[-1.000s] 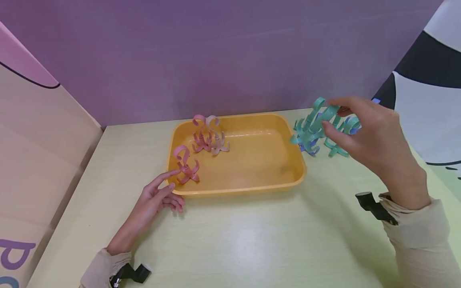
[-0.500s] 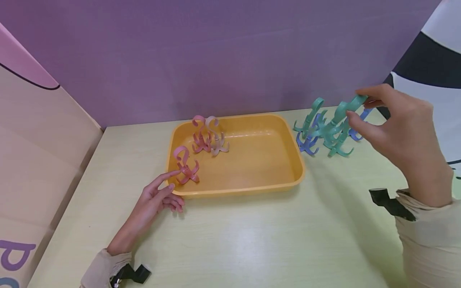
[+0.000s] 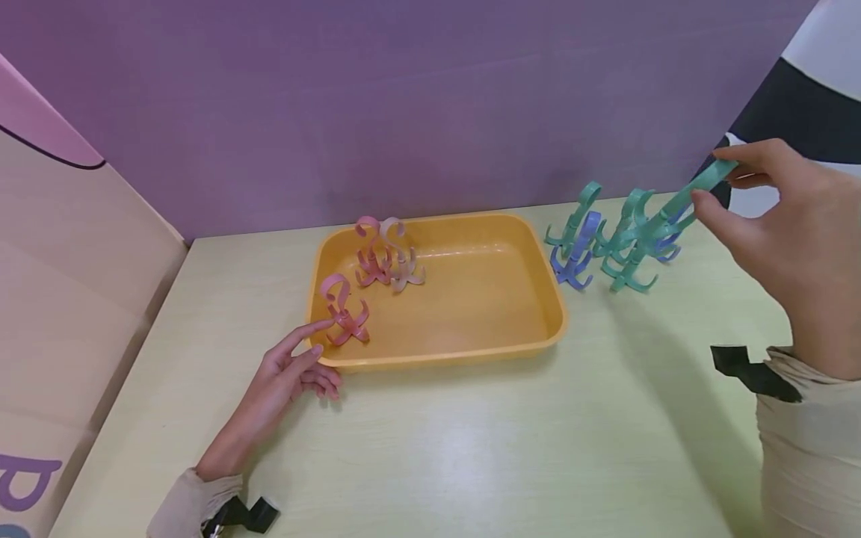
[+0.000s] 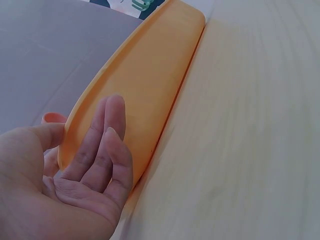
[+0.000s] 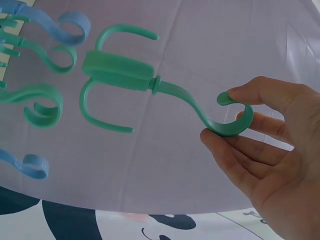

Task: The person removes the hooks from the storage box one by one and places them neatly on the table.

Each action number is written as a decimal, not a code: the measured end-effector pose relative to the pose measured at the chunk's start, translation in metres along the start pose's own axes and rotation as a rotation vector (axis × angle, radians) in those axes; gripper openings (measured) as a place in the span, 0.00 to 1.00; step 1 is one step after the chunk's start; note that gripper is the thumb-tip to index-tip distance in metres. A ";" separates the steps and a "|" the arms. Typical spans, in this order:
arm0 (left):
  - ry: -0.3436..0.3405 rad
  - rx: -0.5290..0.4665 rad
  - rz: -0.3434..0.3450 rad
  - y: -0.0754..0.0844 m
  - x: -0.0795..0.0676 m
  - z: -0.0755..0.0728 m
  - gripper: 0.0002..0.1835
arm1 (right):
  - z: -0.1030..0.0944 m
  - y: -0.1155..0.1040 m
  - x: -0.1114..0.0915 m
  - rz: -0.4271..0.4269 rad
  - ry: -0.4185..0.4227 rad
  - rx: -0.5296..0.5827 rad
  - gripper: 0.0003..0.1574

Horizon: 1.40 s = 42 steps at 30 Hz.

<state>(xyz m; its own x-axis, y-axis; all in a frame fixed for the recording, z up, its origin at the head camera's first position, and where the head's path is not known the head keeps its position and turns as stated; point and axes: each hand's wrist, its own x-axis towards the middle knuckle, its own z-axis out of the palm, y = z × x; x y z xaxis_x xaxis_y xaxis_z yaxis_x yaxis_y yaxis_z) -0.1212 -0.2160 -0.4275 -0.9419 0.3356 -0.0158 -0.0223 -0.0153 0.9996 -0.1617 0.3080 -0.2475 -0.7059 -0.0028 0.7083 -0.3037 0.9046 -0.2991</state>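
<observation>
In the head view my right hand (image 3: 800,202) pinches the curled top of a green multi-prong plastic hook (image 3: 702,183). Its prongs overlap other hooks behind it in that view. The right wrist view shows the held hook (image 5: 117,70) side-on, thumb and fingertips at its curl. My left hand (image 3: 285,373) grips the near left corner of a yellow tray (image 3: 457,360), one finger over the rim and others along the outer wall (image 4: 135,75). Inside the tray stand a red-pink hook (image 3: 346,325) beside that finger, another red-pink hook (image 3: 373,267) and a pale pink hook (image 3: 406,273).
Right of the tray several hooks stand close together, among them a green hook (image 3: 575,224), a blue hook (image 3: 572,265), a front green hook (image 3: 628,276) and a second blue hook (image 3: 669,250). A purple backdrop (image 3: 430,112) rises behind the pale tabletop (image 3: 457,448).
My right hand has moved right and upward with the green hook, away from the tray. The blue hook beside the tray now shows more fully. The left hand stays at the tray's corner.
</observation>
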 end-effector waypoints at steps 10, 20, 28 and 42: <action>0.000 0.003 0.006 0.000 0.000 0.000 0.27 | -0.002 0.010 0.003 0.176 -0.005 0.023 0.28; -0.012 0.000 0.018 0.001 0.000 0.002 0.26 | 0.001 0.042 0.003 0.262 0.043 -0.021 0.27; -0.005 0.006 0.026 0.001 -0.001 0.001 0.25 | 0.013 0.066 0.007 0.400 -0.105 -0.038 0.29; -0.011 0.000 0.032 0.000 0.000 -0.001 0.26 | 0.031 0.103 0.006 0.479 -0.383 -0.211 0.34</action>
<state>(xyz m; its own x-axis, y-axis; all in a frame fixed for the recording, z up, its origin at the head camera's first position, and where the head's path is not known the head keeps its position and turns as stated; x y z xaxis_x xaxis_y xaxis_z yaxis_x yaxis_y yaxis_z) -0.1218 -0.2167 -0.4278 -0.9385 0.3450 0.0166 0.0080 -0.0263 0.9996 -0.2169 0.3874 -0.2940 -0.9221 0.3052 0.2377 0.2060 0.9075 -0.3661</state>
